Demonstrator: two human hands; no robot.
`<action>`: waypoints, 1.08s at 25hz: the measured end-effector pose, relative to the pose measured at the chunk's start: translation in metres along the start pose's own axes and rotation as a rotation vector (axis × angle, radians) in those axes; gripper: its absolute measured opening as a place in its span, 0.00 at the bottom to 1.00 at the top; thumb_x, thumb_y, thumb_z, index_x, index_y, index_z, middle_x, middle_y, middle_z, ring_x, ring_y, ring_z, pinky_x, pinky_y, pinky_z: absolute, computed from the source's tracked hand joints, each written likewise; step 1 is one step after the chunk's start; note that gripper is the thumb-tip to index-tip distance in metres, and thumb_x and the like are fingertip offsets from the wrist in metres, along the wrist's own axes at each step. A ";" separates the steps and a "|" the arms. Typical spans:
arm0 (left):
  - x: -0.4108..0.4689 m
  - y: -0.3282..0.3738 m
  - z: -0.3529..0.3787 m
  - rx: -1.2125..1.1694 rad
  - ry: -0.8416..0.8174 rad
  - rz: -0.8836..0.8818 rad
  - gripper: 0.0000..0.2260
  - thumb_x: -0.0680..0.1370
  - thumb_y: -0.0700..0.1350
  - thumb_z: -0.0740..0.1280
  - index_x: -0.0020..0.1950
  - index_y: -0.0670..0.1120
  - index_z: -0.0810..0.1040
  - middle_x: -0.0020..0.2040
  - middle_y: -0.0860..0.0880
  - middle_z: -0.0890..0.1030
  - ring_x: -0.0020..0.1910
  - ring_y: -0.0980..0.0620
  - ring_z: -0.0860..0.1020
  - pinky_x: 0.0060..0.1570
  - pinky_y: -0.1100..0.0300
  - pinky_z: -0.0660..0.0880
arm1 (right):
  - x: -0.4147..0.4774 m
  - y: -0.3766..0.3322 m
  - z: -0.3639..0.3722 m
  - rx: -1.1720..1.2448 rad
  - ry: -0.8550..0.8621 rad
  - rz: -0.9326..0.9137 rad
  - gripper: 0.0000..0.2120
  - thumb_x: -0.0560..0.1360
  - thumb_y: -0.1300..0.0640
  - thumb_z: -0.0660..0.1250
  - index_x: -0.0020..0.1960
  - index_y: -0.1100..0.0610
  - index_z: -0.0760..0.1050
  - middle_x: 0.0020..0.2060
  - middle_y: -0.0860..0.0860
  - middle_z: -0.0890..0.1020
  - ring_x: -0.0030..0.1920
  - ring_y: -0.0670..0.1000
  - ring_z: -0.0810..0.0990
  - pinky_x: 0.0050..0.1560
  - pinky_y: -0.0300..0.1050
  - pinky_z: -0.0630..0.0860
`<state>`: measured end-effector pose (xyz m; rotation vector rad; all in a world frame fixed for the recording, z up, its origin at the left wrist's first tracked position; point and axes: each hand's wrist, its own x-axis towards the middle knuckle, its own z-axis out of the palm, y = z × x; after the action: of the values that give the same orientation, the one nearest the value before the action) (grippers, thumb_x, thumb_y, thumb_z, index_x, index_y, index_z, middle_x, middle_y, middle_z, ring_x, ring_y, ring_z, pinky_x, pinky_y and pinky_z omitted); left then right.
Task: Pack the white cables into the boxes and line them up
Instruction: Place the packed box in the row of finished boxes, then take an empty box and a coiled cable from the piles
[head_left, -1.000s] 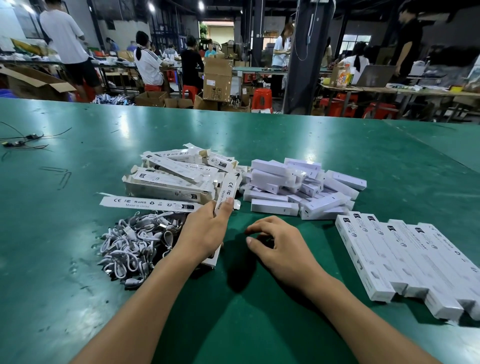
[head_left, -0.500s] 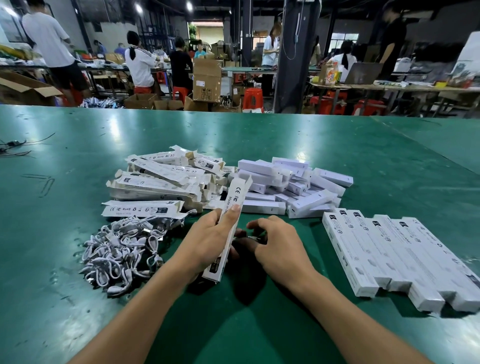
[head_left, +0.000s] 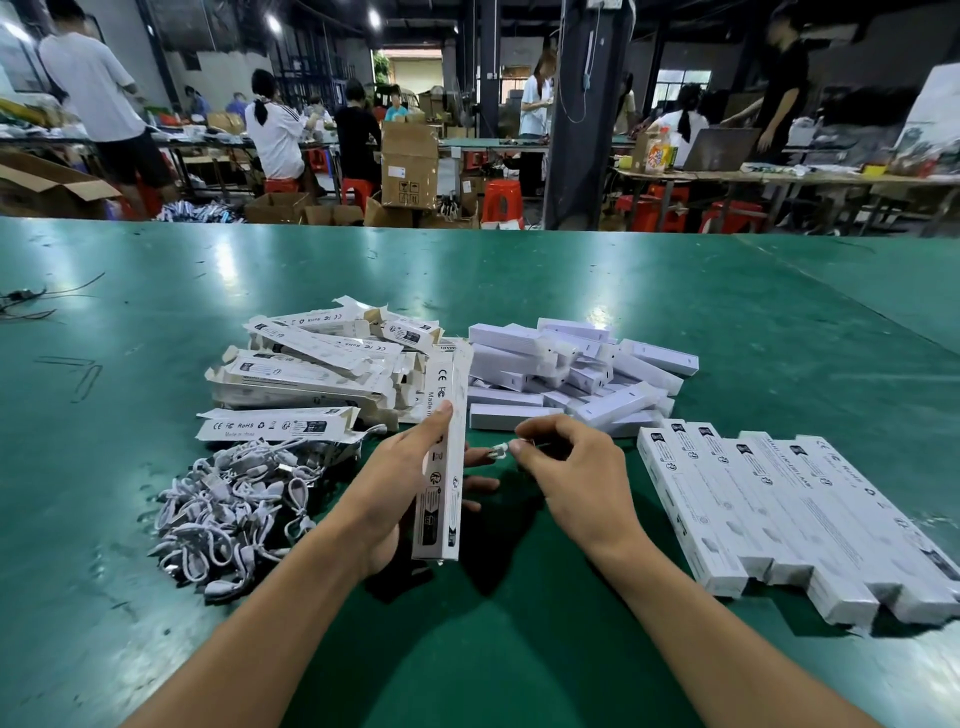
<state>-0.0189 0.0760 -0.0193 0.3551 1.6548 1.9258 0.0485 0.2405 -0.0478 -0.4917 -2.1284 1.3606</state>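
White cable (head_left: 500, 451) lies mostly hidden in grip of right hand (head_left: 576, 483).

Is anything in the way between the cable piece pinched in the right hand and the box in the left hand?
Nothing visible does. The right hand pinches a white cable piece just beside the box that the left hand grips; only that hand's own fingertips show between them.
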 end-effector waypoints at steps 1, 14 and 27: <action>0.000 0.000 0.000 -0.022 -0.015 -0.003 0.23 0.72 0.62 0.65 0.61 0.50 0.77 0.53 0.43 0.86 0.51 0.40 0.85 0.49 0.47 0.83 | 0.000 -0.001 0.000 0.023 0.012 -0.012 0.05 0.74 0.58 0.77 0.47 0.50 0.83 0.39 0.43 0.85 0.40 0.37 0.82 0.43 0.25 0.73; -0.007 0.002 0.004 -0.123 -0.005 -0.065 0.16 0.78 0.60 0.65 0.50 0.51 0.88 0.44 0.46 0.86 0.39 0.51 0.85 0.35 0.59 0.81 | -0.010 -0.008 0.004 -0.201 0.014 -0.504 0.13 0.75 0.60 0.75 0.60 0.57 0.83 0.50 0.45 0.84 0.49 0.41 0.81 0.56 0.30 0.76; -0.002 0.000 -0.003 -0.064 -0.011 -0.073 0.18 0.77 0.62 0.66 0.55 0.52 0.86 0.50 0.44 0.86 0.48 0.45 0.86 0.49 0.49 0.81 | -0.009 -0.007 0.004 -0.061 -0.076 -0.345 0.20 0.73 0.56 0.78 0.63 0.48 0.80 0.52 0.37 0.81 0.53 0.36 0.81 0.57 0.28 0.74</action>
<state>-0.0186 0.0721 -0.0196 0.2757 1.5732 1.9150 0.0527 0.2298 -0.0455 -0.0882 -2.1962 1.1372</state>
